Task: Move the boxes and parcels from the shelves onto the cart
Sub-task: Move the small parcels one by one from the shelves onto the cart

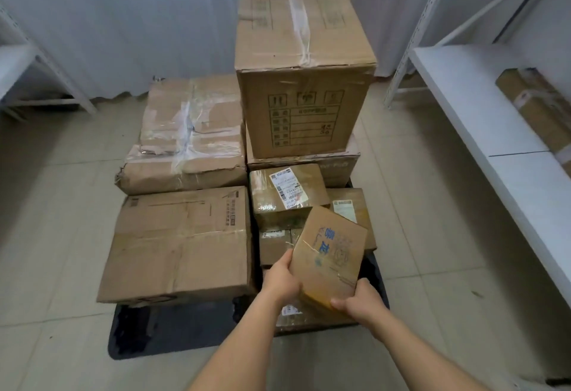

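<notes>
A pale tiled floor runs back to a white curtain across the far side of the room. White metal shelves stand along the right, with a taped brown parcel lying on the lower level; part of another white rack shows at the left edge.

In the middle sits a low cart with a dark deck, its near left corner bare. A wide flat box fills the near left part of the deck, and behind it, toward the far left corner, lies a crumpled box wrapped in clear tape. At the far right a tall box with a printed form on its front stands on top of a lower box. In front of that, along the right side, small parcels are stacked, the top one a labelled parcel with a white shipping sticker.

A small box with blue print is held tilted above the near right corner of the cart, over the small parcels. The left hand grips its left edge, thumb on the top face and fingers hidden beneath. The right hand grips its near corner, thumb curled over the edge.
</notes>
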